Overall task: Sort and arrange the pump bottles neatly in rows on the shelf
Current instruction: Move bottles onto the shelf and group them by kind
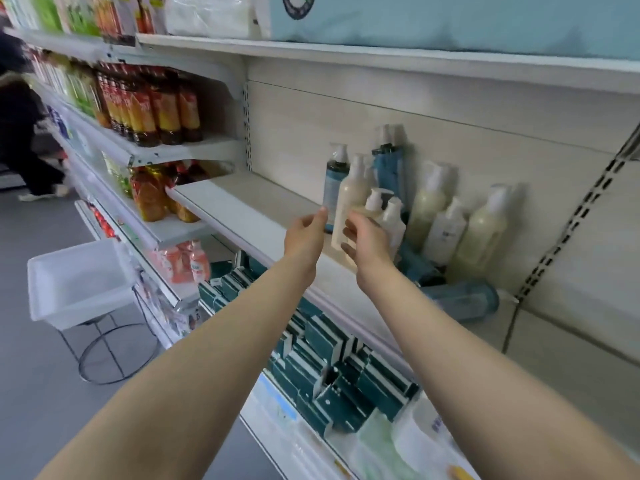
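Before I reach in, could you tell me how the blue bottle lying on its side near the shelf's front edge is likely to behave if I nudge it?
The blue bottle looks round-bodied and lies flat, so it may well roll. It sits close to the shelf edge, so a push outward could drop it. Its surface looks smooth, perhaps slippery.

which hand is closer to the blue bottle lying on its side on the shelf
Right. The right hand is beside the upright bottles, just up-left of the fallen blue bottle; the left hand is further left, across the cream bottle.
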